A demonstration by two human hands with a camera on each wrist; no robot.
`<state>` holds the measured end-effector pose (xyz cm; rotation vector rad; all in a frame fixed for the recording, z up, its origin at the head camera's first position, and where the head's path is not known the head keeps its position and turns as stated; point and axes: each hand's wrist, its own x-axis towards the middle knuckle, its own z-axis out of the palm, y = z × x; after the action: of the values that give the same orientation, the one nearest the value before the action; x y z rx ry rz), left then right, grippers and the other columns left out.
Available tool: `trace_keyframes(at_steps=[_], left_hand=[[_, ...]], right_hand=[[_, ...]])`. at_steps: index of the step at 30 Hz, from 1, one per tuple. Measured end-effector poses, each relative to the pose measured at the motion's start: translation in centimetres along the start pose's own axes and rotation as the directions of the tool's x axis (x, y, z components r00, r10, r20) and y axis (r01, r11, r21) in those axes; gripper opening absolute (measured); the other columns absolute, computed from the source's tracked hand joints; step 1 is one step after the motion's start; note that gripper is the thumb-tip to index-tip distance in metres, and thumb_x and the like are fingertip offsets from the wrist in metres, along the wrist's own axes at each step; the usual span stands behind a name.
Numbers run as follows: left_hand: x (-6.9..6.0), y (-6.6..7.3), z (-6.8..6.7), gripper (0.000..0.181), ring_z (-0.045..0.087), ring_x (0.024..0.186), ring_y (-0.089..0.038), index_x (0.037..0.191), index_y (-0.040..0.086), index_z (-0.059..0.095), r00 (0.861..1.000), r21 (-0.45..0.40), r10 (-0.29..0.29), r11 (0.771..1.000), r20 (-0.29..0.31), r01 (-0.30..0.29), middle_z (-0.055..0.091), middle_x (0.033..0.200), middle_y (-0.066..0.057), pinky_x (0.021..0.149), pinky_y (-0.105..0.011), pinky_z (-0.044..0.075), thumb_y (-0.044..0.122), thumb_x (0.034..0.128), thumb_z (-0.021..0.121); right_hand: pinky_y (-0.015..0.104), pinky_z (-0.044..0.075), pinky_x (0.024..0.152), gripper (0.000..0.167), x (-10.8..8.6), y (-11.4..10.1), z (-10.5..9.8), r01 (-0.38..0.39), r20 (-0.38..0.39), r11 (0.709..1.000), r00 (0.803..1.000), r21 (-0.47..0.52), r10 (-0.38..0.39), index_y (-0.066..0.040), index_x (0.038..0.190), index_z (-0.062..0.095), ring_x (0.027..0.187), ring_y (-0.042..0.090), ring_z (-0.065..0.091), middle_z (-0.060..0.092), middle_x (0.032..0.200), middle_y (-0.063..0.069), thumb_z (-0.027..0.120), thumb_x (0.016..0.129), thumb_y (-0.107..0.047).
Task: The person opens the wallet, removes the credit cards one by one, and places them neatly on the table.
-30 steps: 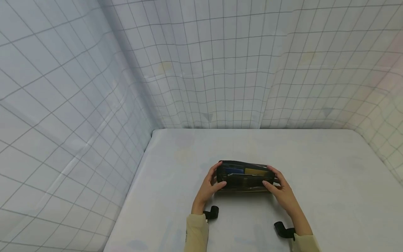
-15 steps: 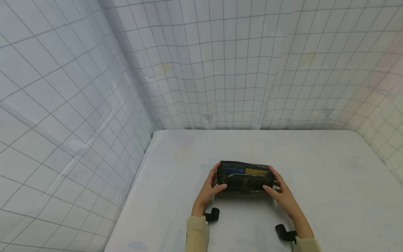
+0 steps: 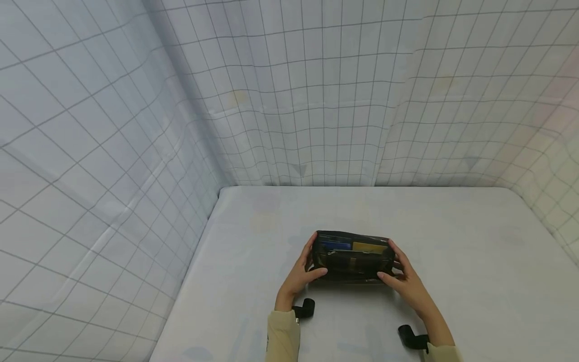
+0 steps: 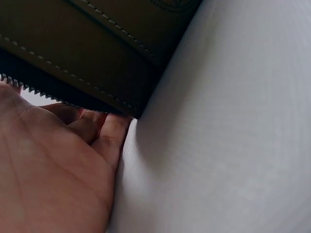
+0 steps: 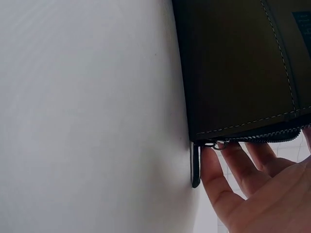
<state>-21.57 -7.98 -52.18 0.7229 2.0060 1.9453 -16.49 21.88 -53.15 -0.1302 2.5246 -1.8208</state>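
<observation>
A dark zip wallet [image 3: 353, 264] stands on the white table, its top parted so that a blue card [image 3: 335, 245] and a yellow card [image 3: 369, 247] show inside. The left hand [image 3: 299, 274] holds its left end, thumb on the near side. At the right end the right hand [image 3: 407, 281] grips it the same way. In the left wrist view the brown outer side [image 4: 87, 48] has white stitching and zip teeth along its edge. The right wrist view shows a zip pull [image 5: 196, 165] hanging beside the fingers [image 5: 214, 179].
The white table [image 3: 253, 221] reaches back to a grid-patterned curtain [image 3: 334, 100]. Another grid curtain [image 3: 99, 166] runs along the left side. Black camera mounts sit at the left wrist [image 3: 305, 308] and right wrist [image 3: 411, 338].
The wallet's near side has tilted slightly toward the person, and its opening looks a little wider. Both thumbs have shifted slightly nearer. Both hands keep hold.
</observation>
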Motion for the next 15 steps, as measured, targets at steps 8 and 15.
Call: trace_keyframes(at_steps=[8, 15], left_hand=[[-0.01, 0.18, 0.08, 0.091, 0.010, 0.141, -0.027, 0.154, 0.015, 0.005, 1.000, 0.001, 0.009, 1.000, 0.009, -0.009, 0.003, 0.157, -0.008, 0.109, -0.051, 0.015, 0.026, 0.0886, 0.068], [-0.17, 0.18, 0.03, 0.098, 0.011, 0.141, -0.026, 0.154, 0.014, 0.004, 1.000, 0.000, 0.011, 1.000, 0.017, -0.011, 0.002, 0.157, -0.008, 0.109, -0.050, 0.015, 0.026, 0.0855, 0.072]], right_hand=[[0.061, 0.031, 0.094, 0.083, -0.23, 0.34, -0.19, 0.004, 0.023, 1.000, 1.000, 0.000, -0.004, -0.039, 0.152, 0.012, 0.129, 0.049, 0.027, 0.015, 0.152, 0.020, 0.067, 0.091, -0.027], [0.064, 0.029, 0.095, 0.083, -0.57, 0.02, -0.26, 0.005, 0.030, 1.000, 1.000, -0.015, -0.005, -0.038, 0.152, 0.011, 0.132, 0.048, 0.021, 0.012, 0.153, 0.020, 0.066, 0.092, -0.028]])
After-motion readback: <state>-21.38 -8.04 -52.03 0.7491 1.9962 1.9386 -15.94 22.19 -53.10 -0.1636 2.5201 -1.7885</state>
